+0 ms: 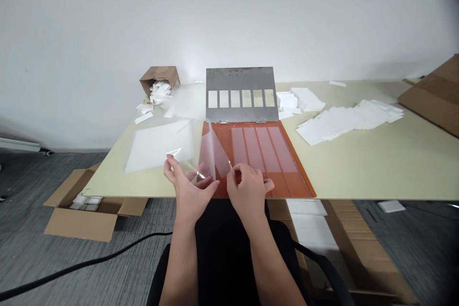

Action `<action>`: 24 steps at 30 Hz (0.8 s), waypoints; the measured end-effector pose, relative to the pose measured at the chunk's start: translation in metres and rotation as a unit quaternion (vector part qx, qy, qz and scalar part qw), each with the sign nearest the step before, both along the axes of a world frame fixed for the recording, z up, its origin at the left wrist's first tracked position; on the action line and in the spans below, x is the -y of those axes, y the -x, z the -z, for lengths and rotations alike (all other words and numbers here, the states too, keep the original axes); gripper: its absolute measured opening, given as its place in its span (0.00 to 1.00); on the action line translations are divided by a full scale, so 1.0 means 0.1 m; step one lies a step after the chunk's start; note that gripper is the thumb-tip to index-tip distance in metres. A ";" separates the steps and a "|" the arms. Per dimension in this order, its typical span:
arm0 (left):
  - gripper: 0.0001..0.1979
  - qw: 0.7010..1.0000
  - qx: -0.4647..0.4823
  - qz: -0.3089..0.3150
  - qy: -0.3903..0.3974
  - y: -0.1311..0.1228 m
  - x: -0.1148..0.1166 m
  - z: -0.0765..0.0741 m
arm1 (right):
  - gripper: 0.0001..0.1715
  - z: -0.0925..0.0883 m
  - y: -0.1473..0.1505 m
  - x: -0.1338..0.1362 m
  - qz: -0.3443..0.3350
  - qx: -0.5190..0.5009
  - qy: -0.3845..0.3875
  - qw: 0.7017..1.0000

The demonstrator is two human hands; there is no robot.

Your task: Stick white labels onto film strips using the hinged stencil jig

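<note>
From the head camera, the left hand [188, 191] and right hand [247, 192] work just above the near edge of the cream tabletop [358, 172]. A curled sheet of clear plastic film [214, 150] stands up between them, over the left side of an orange hinged board [285, 187]. The right hand's grip is closed, pinching the film's lower edge between thumb and fingers. The left hand's fingers [169, 162] are spread beside the film, with a glint of clear material at their tips; whether that grip is holding anything, I cannot tell.

Four pale pink strips [258, 148] lie side by side on the board. Along its far edge, hinges join it to a raised steel plate [240, 81] with six rectangular windows. Left of the board lies a translucent white sheet [158, 146]. Toward the far left corner, a tipped cardboard box [159, 75] spills white pieces onto the tabletop. Loose stacks of white sheets [347, 119] cover the right side, and brown cardboard [433, 95] sits at the far right corner. Below the near edge, an open cardboard box [82, 224] holding white pieces stands on the carpet, and a black cable [82, 263] crosses it.
</note>
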State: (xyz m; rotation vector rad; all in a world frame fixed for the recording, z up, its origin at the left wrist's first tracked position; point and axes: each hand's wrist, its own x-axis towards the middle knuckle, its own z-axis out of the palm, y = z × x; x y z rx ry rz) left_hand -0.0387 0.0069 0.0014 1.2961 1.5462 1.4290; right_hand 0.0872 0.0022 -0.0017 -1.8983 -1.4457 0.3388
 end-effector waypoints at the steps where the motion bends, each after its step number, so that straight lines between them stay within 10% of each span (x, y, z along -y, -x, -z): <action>1: 0.68 1.000 0.002 -0.001 -0.001 0.00 0.00 0.00 | 0.08 0.00 0.00 0.00 0.002 0.003 0.003 1.000; 24: 0.69 0.999 0.033 -0.021 0.002 -0.05 -0.06 0.05 | 0.08 0.08 0.02 0.05 0.061 0.057 0.018 0.996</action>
